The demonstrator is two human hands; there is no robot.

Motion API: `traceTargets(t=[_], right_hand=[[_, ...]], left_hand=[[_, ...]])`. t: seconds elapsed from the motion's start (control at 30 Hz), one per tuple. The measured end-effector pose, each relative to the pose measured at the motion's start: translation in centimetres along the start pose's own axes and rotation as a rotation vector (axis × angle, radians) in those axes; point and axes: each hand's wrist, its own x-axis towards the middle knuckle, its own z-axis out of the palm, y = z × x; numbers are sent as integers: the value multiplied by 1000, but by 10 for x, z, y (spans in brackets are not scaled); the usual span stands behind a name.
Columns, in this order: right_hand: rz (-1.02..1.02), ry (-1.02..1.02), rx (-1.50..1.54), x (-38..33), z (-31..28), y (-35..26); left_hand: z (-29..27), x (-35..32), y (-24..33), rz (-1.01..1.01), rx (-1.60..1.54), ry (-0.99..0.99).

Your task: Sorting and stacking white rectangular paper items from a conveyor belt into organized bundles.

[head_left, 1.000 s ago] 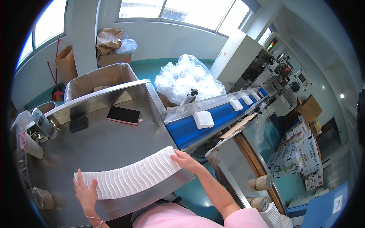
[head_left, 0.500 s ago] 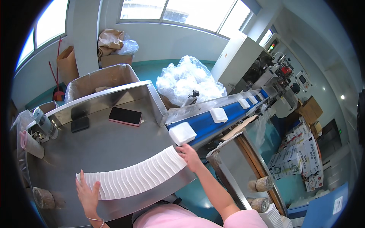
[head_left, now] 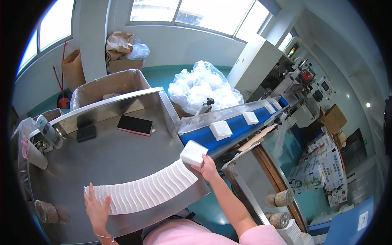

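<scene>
Standing by the steel table (head_left: 118,159), the person has both hands on a long curved row of white tissue sheets (head_left: 143,192) lying along the near edge. Left hand (head_left: 97,209) rests flat at the row's left end, fingers spread and pressed against the sheets. Right hand (head_left: 207,168) is at the row's right end, fingers closed around a white tissue stack (head_left: 192,153), lifted a little above the row, tilted, just short of the conveyor's near end. Blue conveyor belt (head_left: 237,128) runs up and to the right from the table corner; two more white stacks (head_left: 220,130) sit on it, well apart, a third further up. Clear guard wall runs along the belt's far side. On the table behind the row: a dark phone with a pink rim (head_left: 135,125) and a black wallet-like item (head_left: 86,133), near each other. A tape dispenser (head_left: 45,134) sits at the table's left edge. Behind the table, an open cardboard box (head_left: 107,83) and a heap of clear plastic bags (head_left: 202,83). Packing machine (head_left: 300,81) at the belt's far end, details too small to tell.
</scene>
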Motion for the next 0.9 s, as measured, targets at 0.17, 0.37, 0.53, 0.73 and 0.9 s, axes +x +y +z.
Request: traceTargets(t=[0.17, 0.37, 0.53, 0.73, 0.9], right_hand=[[-216, -394, -665, -23, 10, 9], [-150, -609, -548, -32, 19, 0], [14, -90, -94, 7, -10, 8], [-153, -698, -783, -33, 19, -1], [-109, -527, -634, -37, 26, -4]], left_hand=[[-4, -9, 9, -6, -49, -46], [0, -8, 9, 26, -37, -28], [-9, -12, 20, 12, -19, -79], [-15, -20, 21, 35, -56, -126], [-11, -19, 24, 63, -43, -128]])
